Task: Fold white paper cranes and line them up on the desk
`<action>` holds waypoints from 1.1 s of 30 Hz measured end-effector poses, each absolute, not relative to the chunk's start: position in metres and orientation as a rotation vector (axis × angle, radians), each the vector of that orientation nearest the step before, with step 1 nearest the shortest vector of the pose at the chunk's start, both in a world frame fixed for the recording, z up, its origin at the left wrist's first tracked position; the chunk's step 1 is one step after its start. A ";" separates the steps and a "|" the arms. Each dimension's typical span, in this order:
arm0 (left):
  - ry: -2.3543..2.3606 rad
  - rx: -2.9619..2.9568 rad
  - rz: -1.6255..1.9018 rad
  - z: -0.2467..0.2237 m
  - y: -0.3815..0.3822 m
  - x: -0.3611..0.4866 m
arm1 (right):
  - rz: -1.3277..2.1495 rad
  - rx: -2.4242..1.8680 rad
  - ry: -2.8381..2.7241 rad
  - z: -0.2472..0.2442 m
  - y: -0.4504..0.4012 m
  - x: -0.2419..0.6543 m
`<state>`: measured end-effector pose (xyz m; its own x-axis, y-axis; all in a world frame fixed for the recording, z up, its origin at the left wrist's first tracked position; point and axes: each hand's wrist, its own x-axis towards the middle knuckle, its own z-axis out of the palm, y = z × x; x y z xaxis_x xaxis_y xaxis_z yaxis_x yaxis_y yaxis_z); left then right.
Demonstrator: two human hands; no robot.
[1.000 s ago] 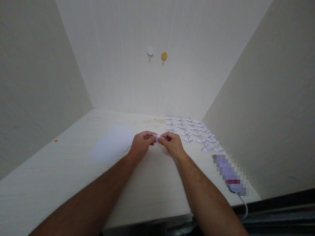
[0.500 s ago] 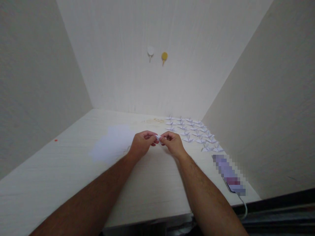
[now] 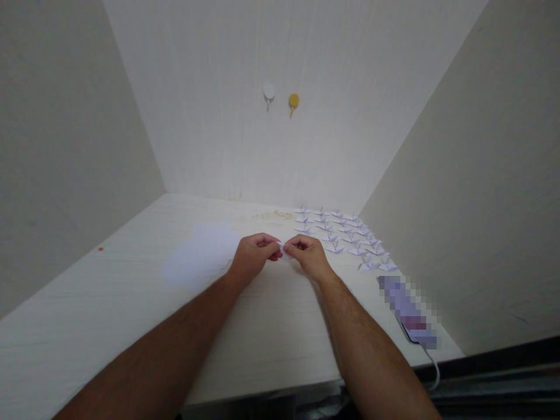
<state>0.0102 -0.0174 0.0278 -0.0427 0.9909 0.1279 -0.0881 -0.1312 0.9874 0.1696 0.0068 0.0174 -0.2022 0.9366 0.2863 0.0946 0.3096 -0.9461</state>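
Observation:
Over the middle of the pale table [image 3: 262,350], a small piece of folded white paper [image 3: 283,249] is pinched between both hands. My left hand [image 3: 257,252] is closed on its left side, thumb and fingertips together. On the other side my right hand [image 3: 305,251] grips it between thumb and index finger. The fingers cover most of the paper, so its exact folded shape is hidden. Just beyond my right hand, several white origami cranes [image 3: 350,239] stand in rows toward the back right corner.
Left of my hands lies a pile of white paper [image 3: 201,254]. A blurred-out phone [image 3: 406,312] with a white cable [image 3: 436,373] lies near the right edge. A white hook [image 3: 268,92] and a yellow hook [image 3: 293,100] are on the back wall. A red dot [image 3: 100,249] marks the far left.
The fingers of my right hand have shifted slightly on the folded paper, and a bit more of it shows below the fingertips. Both arms stay in nearly the same place.

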 end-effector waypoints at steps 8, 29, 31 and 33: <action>1.072 1.123 1.364 0.027 -0.017 0.010 | 0.976 -0.989 -1.623 0.022 0.002 0.168; 0.889 1.022 1.301 0.024 -0.013 0.007 | 0.860 -1.034 -1.642 0.023 0.002 0.167; 0.904 1.052 1.312 0.025 -0.014 0.008 | 0.866 -1.032 -1.646 0.021 0.002 0.167; 0.932 1.086 1.332 0.025 -0.015 0.009 | 0.872 -1.022 -1.659 0.020 0.003 0.167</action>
